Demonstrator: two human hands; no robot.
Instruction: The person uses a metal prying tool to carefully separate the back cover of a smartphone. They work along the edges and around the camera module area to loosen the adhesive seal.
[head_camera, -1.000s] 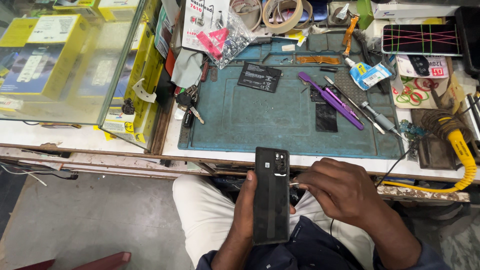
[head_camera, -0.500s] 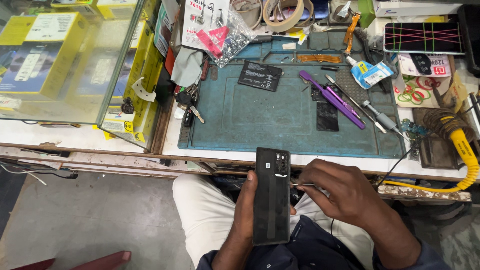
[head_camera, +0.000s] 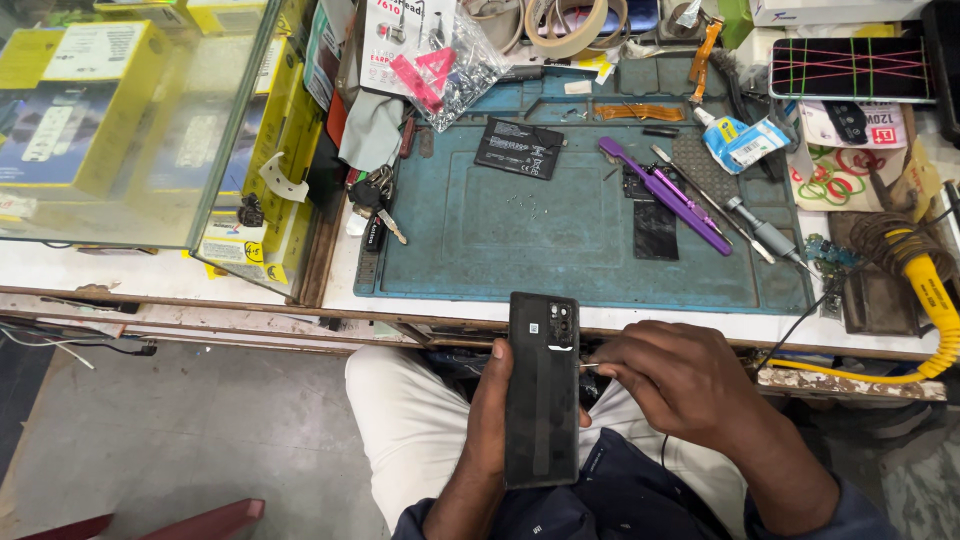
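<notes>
Left hand (head_camera: 487, 415) still grips the slim black glossy phone (head_camera: 542, 385) upright over lap; right hand (head_camera: 668, 385), pinching thin metal pin (head_camera: 590, 365), has edged closer to its side — prying barely started.

The phone (head_camera: 542, 390) is held before the bench edge, the work mat (head_camera: 560, 240) behind it, a glass case (head_camera: 130, 120) left.

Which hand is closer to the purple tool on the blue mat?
Right. The right hand is just below the purple tool, beside the black phone. The left hand grips the phone farther left and lower.
</notes>
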